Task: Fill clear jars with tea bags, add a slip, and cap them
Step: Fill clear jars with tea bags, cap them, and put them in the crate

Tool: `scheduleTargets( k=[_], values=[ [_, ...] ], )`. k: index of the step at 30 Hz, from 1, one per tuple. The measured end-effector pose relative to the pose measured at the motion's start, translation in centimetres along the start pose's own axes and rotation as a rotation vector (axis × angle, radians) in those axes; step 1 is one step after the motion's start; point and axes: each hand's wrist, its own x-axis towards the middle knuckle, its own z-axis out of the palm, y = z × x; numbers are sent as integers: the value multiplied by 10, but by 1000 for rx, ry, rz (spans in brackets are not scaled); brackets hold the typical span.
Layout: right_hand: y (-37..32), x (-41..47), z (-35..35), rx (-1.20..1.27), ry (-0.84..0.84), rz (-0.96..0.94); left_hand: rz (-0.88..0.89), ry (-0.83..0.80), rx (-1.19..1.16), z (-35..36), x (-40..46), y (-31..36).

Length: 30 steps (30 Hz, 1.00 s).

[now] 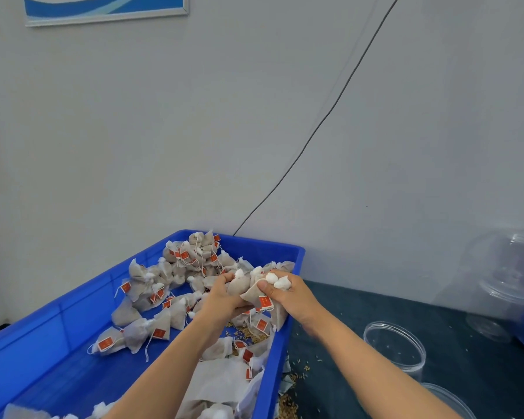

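Head view: tea bags [254,293] bunched over blue crate [58,313], gripped by left hand [224,297] and right hand [280,293], fingers curled round the bundle. Open clear jar [395,346] empty on dark tabletop [345,313], near right. Risk: loose bags slipping, strings snagging, more spilled grain [285,406].

The blue crate [139,300] and a second clear jar [448,399] are cut off by the bottom edge.
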Motion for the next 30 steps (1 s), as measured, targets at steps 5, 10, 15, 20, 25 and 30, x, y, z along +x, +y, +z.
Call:
scheduleTargets(
  k=[5, 10, 15, 20, 25, 30],
  values=[
    [-7, -6, -5, 28, 48, 24, -125, -290, -346, 15, -15, 3],
    [-28, -27, -27, 35, 61, 2, -83, -427, -524, 29, -36, 26],
    [-66, -54, -54, -36, 67, -62, 19, -555, -210, 71, -53, 55],
    [-79, -72, -88, -95, 292, -65, 17, -588, -306, 131, -64, 69],
    [-76, -86, -121, -11, 444, -17, 27, -558, -261, 188, -71, 76],
    [-70, -98, -146, 55, 391, -27, 118, -554, -310, 214, -73, 70]
  ],
)
